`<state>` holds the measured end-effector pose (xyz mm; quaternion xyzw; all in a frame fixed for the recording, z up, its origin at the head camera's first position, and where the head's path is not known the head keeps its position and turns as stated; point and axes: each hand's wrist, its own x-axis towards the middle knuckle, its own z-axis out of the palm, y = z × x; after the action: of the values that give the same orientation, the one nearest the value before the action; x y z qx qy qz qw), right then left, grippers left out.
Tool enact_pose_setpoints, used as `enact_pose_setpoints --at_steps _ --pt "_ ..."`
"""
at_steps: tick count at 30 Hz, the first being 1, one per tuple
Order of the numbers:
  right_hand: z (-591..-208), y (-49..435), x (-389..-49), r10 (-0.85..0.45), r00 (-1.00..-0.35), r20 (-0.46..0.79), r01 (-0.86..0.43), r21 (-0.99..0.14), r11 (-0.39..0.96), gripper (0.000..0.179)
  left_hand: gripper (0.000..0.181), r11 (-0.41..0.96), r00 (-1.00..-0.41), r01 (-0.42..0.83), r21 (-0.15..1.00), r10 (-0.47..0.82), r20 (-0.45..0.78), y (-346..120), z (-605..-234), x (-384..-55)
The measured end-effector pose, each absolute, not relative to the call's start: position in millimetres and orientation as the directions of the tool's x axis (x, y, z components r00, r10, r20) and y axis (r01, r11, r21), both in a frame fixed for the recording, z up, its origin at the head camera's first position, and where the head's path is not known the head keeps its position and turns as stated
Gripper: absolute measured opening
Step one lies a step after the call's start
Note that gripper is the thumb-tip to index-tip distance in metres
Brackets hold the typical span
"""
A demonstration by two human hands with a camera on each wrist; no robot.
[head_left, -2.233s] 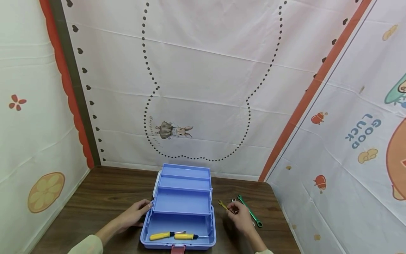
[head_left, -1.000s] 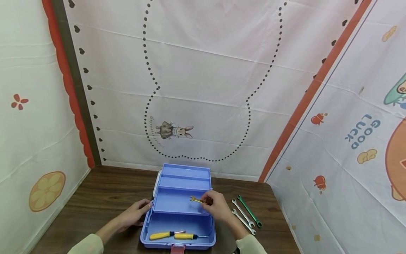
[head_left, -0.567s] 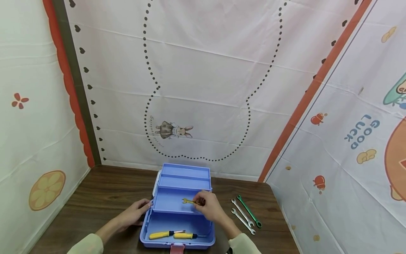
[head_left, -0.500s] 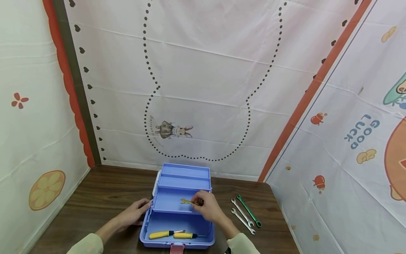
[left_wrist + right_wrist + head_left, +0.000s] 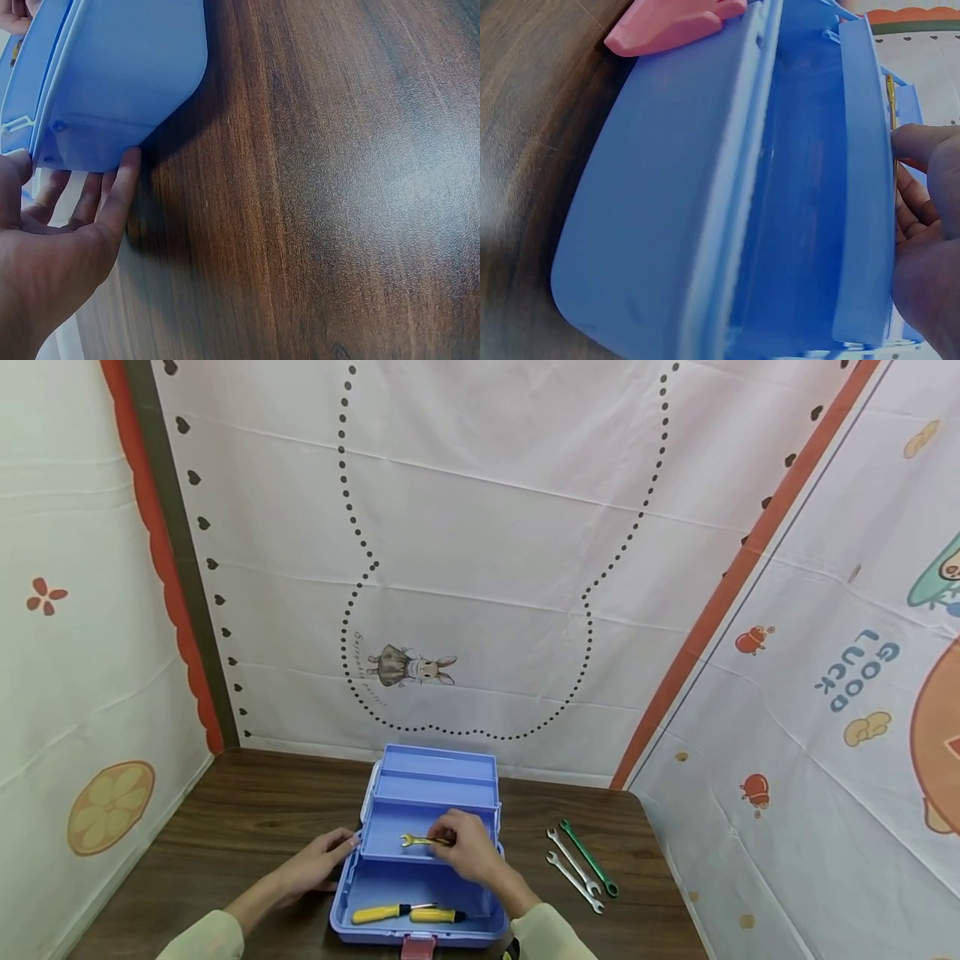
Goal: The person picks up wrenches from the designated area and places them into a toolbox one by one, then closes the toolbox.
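Observation:
A blue toolbox (image 5: pixel 416 893) stands unfolded, its stepped trays raised at the back. My left hand (image 5: pixel 318 864) holds it at the left side; in the left wrist view the thumb lies at the rim and the fingers bend against the wall. Over the lower tray (image 5: pixel 378 833), my right hand (image 5: pixel 468 847) pinches a small gold-coloured open-ended wrench (image 5: pixel 412 840), jaw end pointing left. The right wrist view shows that wrench (image 5: pixel 890 94) edge-on, close along the tray wall. Two yellow-handled screwdrivers (image 5: pixel 378 913) lie in the bottom compartment.
Right of the toolbox, two silver wrenches (image 5: pixel 573 882) and a longer green wrench (image 5: pixel 589 858) lie on the dark wooden table (image 5: pixel 285 793). A pink latch (image 5: pixel 417 947) hangs at the box front. Printed cloth walls (image 5: pixel 480 635) surround the table.
My right hand has picked the gold-coloured wrench up from the table at right and carried it leftward over the lower tray. My left hand has stayed at the toolbox side.

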<state>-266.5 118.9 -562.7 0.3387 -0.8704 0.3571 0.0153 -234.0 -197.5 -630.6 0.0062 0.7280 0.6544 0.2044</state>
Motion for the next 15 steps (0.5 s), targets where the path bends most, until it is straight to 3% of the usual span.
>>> enact_pose_setpoints --at_steps 15 --pt "-576 116 -269 -0.51 -0.842 0.178 -0.471 -0.703 0.533 0.009 0.058 0.176 -0.915 -0.262 0.949 0.267 -0.302 -197 -629 -236"
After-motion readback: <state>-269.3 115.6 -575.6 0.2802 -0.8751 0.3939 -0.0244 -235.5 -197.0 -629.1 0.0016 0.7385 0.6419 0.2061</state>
